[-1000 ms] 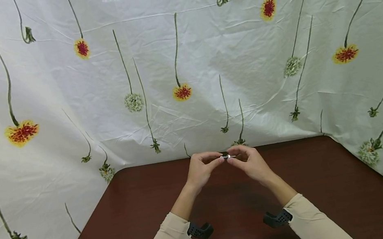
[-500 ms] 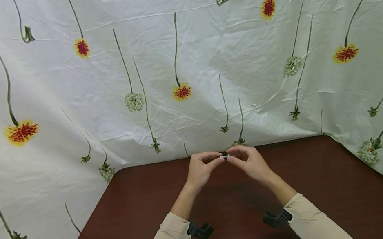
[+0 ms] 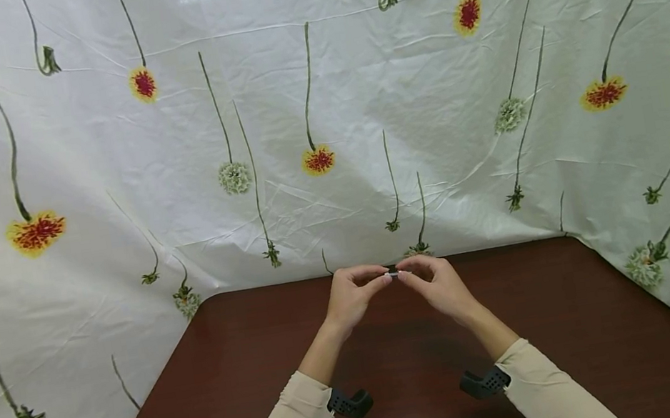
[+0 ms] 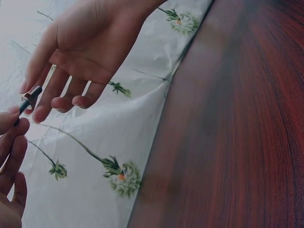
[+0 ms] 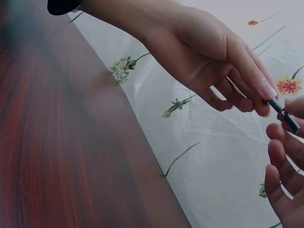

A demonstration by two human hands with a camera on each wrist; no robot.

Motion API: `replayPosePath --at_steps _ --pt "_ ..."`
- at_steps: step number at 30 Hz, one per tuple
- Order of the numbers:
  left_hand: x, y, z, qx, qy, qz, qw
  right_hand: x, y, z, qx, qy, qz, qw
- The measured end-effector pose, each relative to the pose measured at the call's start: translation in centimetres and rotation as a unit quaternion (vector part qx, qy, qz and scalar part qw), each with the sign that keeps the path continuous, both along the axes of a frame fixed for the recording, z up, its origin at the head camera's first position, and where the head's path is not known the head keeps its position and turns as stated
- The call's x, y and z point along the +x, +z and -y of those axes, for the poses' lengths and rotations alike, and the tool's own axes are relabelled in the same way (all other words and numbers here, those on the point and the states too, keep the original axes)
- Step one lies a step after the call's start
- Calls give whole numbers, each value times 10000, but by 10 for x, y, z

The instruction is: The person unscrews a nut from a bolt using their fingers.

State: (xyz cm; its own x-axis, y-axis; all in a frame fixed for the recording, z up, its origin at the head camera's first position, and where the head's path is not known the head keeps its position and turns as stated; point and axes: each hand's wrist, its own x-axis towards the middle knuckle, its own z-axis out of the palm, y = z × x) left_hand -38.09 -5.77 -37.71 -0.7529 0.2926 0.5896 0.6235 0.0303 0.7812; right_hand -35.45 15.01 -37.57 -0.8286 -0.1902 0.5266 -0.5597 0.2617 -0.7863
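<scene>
Both hands meet near the table's far edge in the head view, with a small dark threaded bolt [image 5: 276, 104] between them. My left hand [image 3: 347, 299] pinches one end of the bolt between thumb and fingertips. My right hand [image 3: 444, 288] has its thumb and index fingertip at the nut [image 5: 281, 116], which sits partway along the thread. In the left wrist view the bolt [image 4: 22, 108] slants upward, its threaded tip poking past the nut [image 4: 29, 98]. The other fingers of both hands curve loosely. Fingertips hide the bolt's gripped end.
Beneath the hands lies a dark reddish-brown wooden table [image 3: 401, 387]. A white cloth [image 3: 269, 117] printed with flowers hangs behind and at both sides. Each wrist wears a black band, left [image 3: 349, 403] and right [image 3: 486, 383].
The right thumb and fingers have shifted slightly around the nut; the bolt's bright tip that stuck out past them a second ago is now covered in the head view. The left hand stays still.
</scene>
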Motion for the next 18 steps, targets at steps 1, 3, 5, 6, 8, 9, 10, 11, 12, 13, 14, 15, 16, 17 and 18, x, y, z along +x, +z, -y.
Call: replayPosePath --at_steps 1,3,5,6,8,9,10,11,12,13,14,15,16,17,18 --pt "0 0 0 -4 3 -11 10000 0 0 0 13 -28 8 10000" --pt "0 0 0 -12 13 -39 10000 -1 0 1 13 -59 -5 10000" --pt "0 0 0 6 3 -50 10000 -1 0 1 3 -32 -49 10000" --pt "0 0 0 12 -2 -44 10000 -1 0 1 -20 3 -66 10000" --pt "-1 0 0 23 -5 -38 10000 -1 0 1 -32 43 -105 9999" --pt "-1 0 0 30 -6 -31 10000 -1 0 0 -42 67 -105 9999" --pt "-1 0 0 36 -10 -27 10000 -1 0 0 -39 51 -90 9999" --pt "-1 -1 0 29 -1 -29 10000 -1 0 0 -37 36 -76 10000" --pt "-1 -1 0 32 0 -45 10000 -1 0 0 -37 8 -52 10000" --pt "-1 -1 0 27 8 -56 10000 -1 0 0 -35 -14 -49 10000" --pt "-2 -1 -1 23 12 -61 10000 -1 0 1 -49 -37 -57 10000" --pt "-2 -1 -1 24 8 -60 10000 -1 0 1 -71 -53 -45 10000" --pt "-2 0 -1 23 12 -59 10000 -1 0 1 -70 -98 -70 9999" --pt "-2 0 -1 28 11 -57 10000 -1 1 0 -92 -88 -101 9999" --pt "-2 0 -1 41 10 -51 10000 -1 1 0 -111 -65 -135 9998"
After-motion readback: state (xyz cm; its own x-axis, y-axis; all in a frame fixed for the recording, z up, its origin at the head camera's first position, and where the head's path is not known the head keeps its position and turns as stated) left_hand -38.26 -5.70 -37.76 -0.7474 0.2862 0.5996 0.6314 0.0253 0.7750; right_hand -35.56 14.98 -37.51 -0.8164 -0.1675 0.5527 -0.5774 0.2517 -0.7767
